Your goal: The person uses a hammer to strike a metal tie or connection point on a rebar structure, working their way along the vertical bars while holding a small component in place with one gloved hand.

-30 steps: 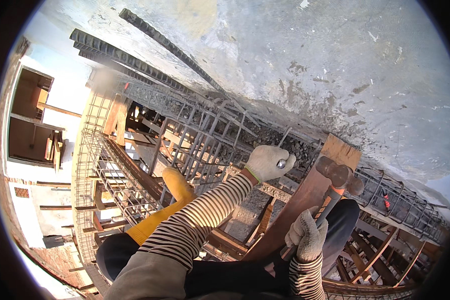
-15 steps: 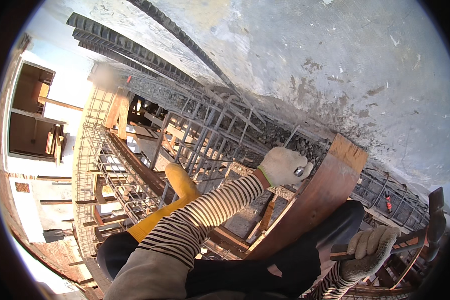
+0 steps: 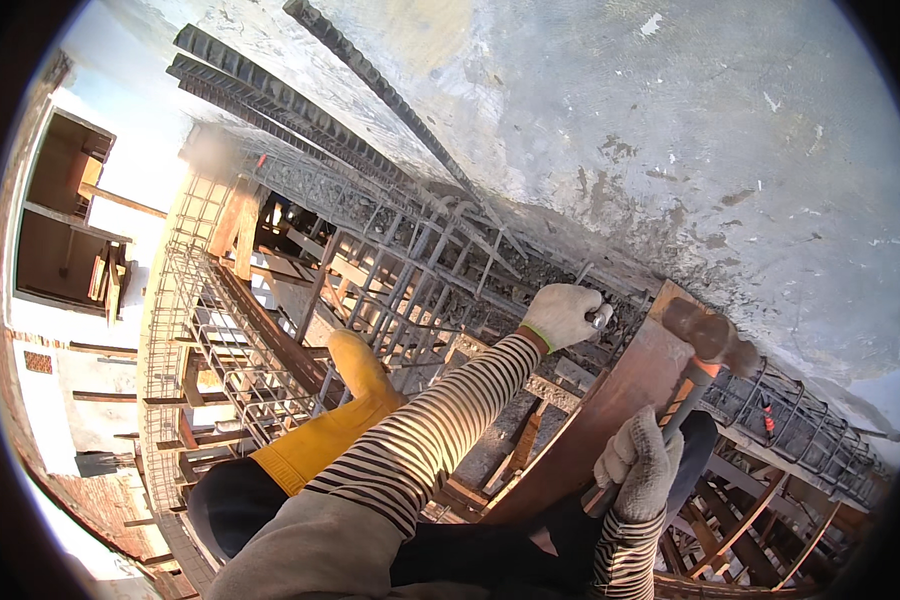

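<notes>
The right hand (image 3: 638,464) grips one hammer (image 3: 682,402), head beyond the fingers; the left hand (image 3: 562,316) grips one metal piece (image 3: 601,317).

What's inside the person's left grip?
A shiny metal piece shows at the edge of the left grip. The rest is covered, so its full shape can't be seen.

i look through the left of two fisheye lenses on my head, facing down and forward past my lap (image 3: 460,550). my left hand (image 3: 562,316) and right hand (image 3: 640,464) are close below, the sleeves (image 3: 460,410) entering from the lower edge. the wall (image 3: 670,110) stands near, across the upper right; the window (image 3: 60,175), far left, sits well off. mesh (image 3: 166,300) bows along the left margin.
</notes>
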The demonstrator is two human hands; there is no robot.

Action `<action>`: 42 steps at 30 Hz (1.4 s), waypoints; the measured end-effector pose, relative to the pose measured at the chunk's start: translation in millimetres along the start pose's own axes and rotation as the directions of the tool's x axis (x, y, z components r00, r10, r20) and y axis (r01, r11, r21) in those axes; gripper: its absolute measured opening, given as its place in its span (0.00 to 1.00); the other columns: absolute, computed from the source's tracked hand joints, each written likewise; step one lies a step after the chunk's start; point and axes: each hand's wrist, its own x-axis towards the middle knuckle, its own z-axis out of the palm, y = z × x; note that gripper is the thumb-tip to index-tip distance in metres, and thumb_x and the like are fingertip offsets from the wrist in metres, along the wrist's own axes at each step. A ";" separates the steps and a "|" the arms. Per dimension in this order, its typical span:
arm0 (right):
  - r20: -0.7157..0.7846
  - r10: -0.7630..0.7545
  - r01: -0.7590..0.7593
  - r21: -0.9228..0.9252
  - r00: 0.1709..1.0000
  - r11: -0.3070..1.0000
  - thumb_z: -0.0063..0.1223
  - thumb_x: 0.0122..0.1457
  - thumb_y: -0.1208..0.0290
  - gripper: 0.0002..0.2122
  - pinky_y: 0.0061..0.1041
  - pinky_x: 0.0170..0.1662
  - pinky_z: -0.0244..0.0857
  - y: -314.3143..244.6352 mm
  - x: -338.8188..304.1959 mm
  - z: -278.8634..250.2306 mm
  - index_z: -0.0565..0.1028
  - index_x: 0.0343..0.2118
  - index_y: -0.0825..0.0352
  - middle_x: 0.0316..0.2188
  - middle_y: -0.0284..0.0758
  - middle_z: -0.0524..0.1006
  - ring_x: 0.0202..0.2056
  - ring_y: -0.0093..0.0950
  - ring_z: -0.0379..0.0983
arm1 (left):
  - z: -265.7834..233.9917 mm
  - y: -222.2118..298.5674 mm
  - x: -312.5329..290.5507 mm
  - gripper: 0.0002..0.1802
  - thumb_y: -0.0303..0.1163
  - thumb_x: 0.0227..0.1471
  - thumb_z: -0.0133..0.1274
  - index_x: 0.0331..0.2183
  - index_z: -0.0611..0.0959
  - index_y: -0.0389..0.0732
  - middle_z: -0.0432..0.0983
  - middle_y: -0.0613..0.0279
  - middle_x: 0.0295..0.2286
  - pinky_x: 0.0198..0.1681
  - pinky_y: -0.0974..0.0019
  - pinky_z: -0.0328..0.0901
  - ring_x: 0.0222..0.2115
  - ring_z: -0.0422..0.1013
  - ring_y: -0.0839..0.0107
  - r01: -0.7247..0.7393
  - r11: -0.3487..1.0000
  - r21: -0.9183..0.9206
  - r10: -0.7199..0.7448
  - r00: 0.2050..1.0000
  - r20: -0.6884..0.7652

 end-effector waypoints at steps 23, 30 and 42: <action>0.039 -0.617 0.568 0.347 0.786 0.746 0.48 0.71 0.67 0.12 0.24 0.14 0.52 4.7 15.4 18.2 0.62 0.28 0.56 0.15 0.23 0.55 0.11 0.17 0.50 | 8.8 -16.9 -13.2 0.22 0.45 0.57 0.57 0.17 0.76 0.42 0.77 0.57 0.20 0.35 0.51 0.66 0.27 0.75 0.55 -0.040 0.999 0.008 0.041 0.959 -0.281; 0.077 0.300 -0.293 -0.083 0.951 0.952 0.50 0.70 0.61 0.12 0.24 0.14 0.51 63.0 33.9 -4.5 0.65 0.29 0.54 0.15 0.23 0.58 0.11 0.19 0.52 | -6.4 -27.5 -49.5 0.17 0.41 0.55 0.55 0.19 0.77 0.42 0.75 0.53 0.19 0.30 0.49 0.68 0.23 0.75 0.52 -0.076 0.997 -0.027 0.071 0.987 -0.146; 0.019 0.379 -0.373 -0.136 0.925 0.918 0.51 0.71 0.55 0.15 0.22 0.15 0.51 78.2 53.8 -11.2 0.63 0.28 0.53 0.15 0.21 0.55 0.12 0.17 0.51 | -43.7 -19.8 5.9 0.25 0.43 0.63 0.54 0.21 0.73 0.34 0.64 0.46 0.16 0.24 0.53 0.60 0.16 0.63 0.51 0.099 0.954 -0.283 -0.229 0.852 -0.471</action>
